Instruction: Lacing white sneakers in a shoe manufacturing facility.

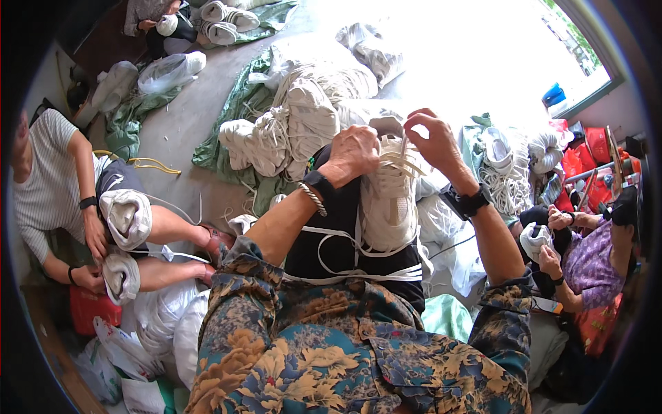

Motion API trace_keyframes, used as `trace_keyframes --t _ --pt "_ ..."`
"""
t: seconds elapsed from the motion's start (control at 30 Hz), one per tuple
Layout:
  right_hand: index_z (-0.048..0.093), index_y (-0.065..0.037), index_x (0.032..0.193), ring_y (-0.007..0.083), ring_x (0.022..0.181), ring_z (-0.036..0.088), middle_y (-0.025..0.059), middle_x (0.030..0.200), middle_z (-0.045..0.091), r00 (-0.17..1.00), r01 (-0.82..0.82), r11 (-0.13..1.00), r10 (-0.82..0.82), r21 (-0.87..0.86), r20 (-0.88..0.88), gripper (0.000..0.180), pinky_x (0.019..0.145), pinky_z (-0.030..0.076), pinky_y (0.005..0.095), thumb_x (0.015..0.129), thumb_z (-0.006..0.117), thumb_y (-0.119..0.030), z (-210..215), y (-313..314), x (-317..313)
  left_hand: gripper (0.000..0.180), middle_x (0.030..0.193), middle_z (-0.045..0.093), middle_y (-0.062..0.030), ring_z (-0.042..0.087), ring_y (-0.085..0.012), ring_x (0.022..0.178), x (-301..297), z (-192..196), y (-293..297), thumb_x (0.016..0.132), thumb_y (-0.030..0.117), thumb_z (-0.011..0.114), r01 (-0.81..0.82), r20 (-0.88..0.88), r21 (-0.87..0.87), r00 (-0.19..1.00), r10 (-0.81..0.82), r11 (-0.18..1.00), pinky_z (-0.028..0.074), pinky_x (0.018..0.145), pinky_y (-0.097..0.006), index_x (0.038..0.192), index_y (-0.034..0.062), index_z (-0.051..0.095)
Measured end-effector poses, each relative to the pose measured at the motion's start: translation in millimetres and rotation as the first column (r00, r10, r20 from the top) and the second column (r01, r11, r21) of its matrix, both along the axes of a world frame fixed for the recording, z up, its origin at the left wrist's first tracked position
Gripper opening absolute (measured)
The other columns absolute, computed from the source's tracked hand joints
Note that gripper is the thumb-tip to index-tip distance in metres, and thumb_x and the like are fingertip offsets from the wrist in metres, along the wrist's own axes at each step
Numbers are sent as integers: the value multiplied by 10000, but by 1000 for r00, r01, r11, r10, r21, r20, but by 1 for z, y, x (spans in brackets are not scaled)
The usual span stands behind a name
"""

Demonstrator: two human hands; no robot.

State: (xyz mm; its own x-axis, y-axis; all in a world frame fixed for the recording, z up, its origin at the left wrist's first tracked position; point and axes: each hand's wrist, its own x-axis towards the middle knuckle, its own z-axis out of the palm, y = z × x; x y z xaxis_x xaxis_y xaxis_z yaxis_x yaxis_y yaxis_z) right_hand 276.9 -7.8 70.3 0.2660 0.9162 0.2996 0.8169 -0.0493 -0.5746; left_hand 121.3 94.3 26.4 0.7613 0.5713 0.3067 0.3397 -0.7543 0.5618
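Note:
A cream-white sneaker (389, 214) rests on my black-trousered lap with its toe toward me. My left hand (354, 153) is closed at the left side of its opening; its fingertips are partly hidden, so I cannot make out what they grip. On the other side my right hand (434, 143) is raised, thumb and finger pinched on a pale shoelace (405, 143) near the upper eyelets. Loose lace loops cross the shoe's tongue. A long white lace (348, 276) trails over my thighs below the toe.
Ahead lies a heap of white shoes and laces (310, 103) on green sacking. At left a seated person (58, 172) has white shoes on the lap. Another person (586, 262) at right holds a white shoe. More shoes (498, 148) and red bags (594, 152) are at the right.

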Motion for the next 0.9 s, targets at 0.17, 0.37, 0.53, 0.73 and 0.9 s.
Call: trace_keyframes --t 0.17,0.37,0.53,0.73,0.9 --pt "682 -111 735 294 1101 453 81 1062 591 967 -176 984 174 -7 185 89 887 375 441 690 613 -147 -33 13 -14 135 582 594 -95 564 -144 540 -19 0 11 682 140 582 82 47 -377 997 -69 922 444 520 -293 656 11 613" --pt "697 -131 738 290 1188 389 48 1162 553 980 -101 991 115 -89 163 110 932 338 463 676 615 -168 -45 16 -26 129 575 577 -43 486 -73 526 -12 -7 5 691 129 600 38 59 -453 998 -13 891 422 504 -248 664 3 608" --pt "674 -80 736 295 1169 396 79 1178 526 984 -114 989 126 -97 123 108 919 347 463 683 606 -145 -40 12 -26 129 651 596 -31 525 -63 515 -29 16 12 736 95 609 78 89 -832 996 -6 549 393 424 -191 828 6 597" --pt "611 19 728 314 1129 418 171 1151 504 963 -117 993 113 3 245 78 885 372 448 713 564 -42 -23 3 -15 202 769 638 -83 614 -128 624 -53 45 16 781 81 601 69 100 -946 992 83 315 429 449 -198 964 18 543" --pt "595 31 749 337 1076 457 204 1136 501 956 -110 991 128 -81 264 66 850 416 403 735 562 -24 8 -11 2 227 848 647 -107 639 -165 725 -59 46 12 768 43 579 59 77 -990 988 133 129 458 535 -236 990 35 534"
